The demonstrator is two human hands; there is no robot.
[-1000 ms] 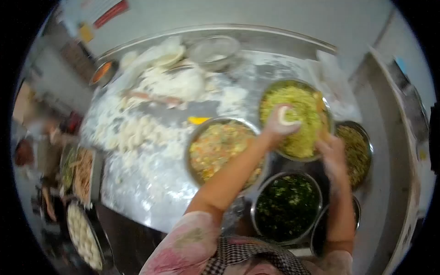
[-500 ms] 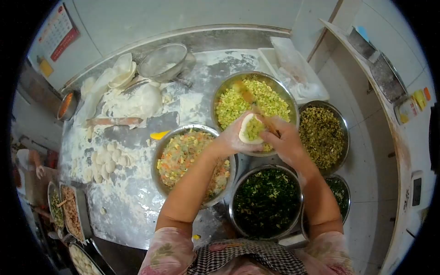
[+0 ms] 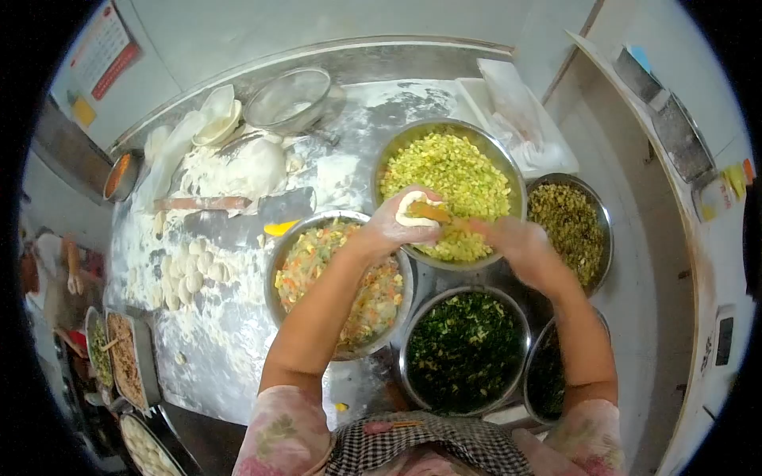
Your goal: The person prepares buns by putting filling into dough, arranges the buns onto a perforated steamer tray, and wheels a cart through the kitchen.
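My left hand (image 3: 394, 225) is cupped around a white dough wrapper (image 3: 413, 208), above the near left edge of the bowl of yellow-green diced filling (image 3: 448, 170). My right hand (image 3: 520, 242), slightly blurred, grips a yellowish spatula (image 3: 432, 213) whose tip lies over the wrapper. To the left of that bowl, partly under my left forearm, sits a bowl of mixed filling with orange and yellow bits (image 3: 317, 250). A bowl of dark green filling (image 3: 468, 349) stands nearer to me.
On the floured table lie a rolling pin (image 3: 202, 203), a dough mass (image 3: 258, 166) and several dough pieces (image 3: 190, 274). A sieve (image 3: 287, 99) stands at the back. Brownish-green filling (image 3: 567, 226) is at right. Another person's hand (image 3: 75, 282) shows at far left.
The spatula was over the big bowl's right side, then down at the wrapper with green filling in it. Now my right hand has shifted right, and the spatula lies across the wrapper.
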